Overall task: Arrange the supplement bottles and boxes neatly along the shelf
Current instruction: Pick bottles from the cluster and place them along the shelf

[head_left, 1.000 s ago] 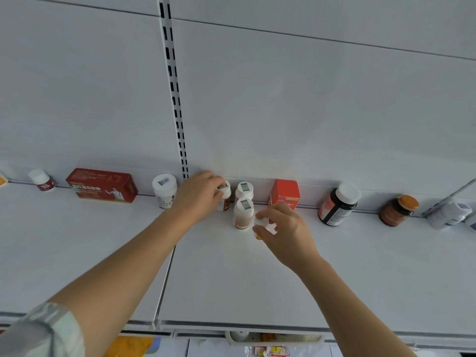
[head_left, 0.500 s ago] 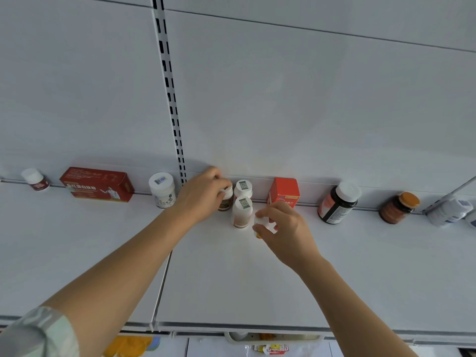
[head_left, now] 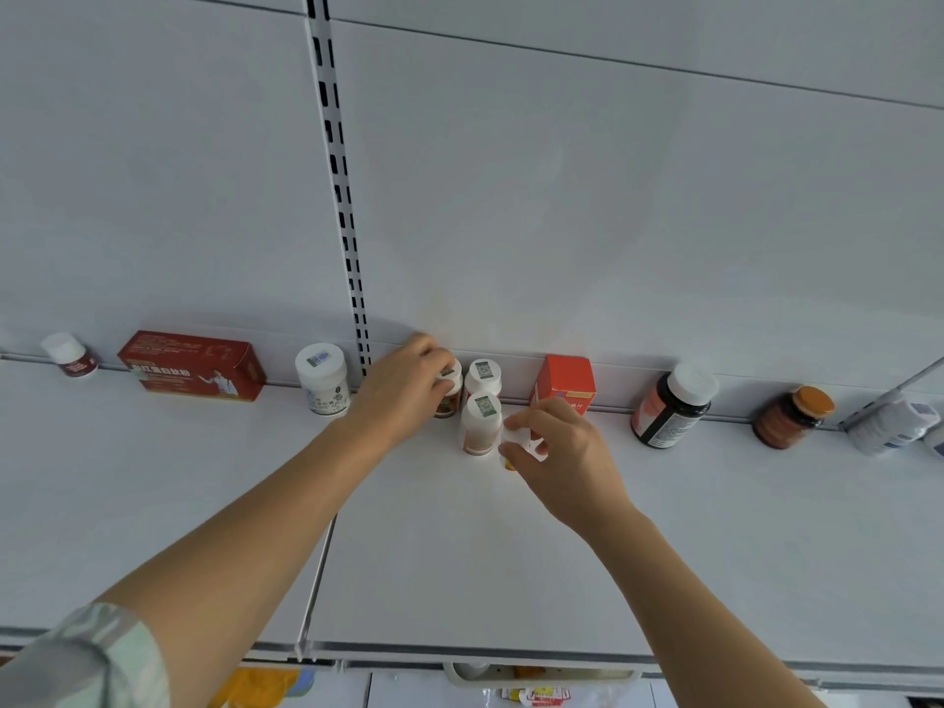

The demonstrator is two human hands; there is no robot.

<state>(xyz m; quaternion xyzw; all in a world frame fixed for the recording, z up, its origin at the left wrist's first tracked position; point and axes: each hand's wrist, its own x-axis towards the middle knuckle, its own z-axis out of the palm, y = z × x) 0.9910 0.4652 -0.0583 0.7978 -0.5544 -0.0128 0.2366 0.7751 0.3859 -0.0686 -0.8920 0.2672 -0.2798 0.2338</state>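
Left hand (head_left: 403,396) curled round a half-hidden bottle (head_left: 449,396) at the shelf (head_left: 459,554) back, right hand (head_left: 557,452) pinching a mostly hidden white bottle (head_left: 516,439), label unreadable, beside two upright bottles (head_left: 481,421).

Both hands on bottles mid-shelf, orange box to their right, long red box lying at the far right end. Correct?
Not quite. The head view shows the long red box lying toward the left end, not the far right. The rest holds: left hand and right hand each grip a bottle mid-shelf, orange box to their right.
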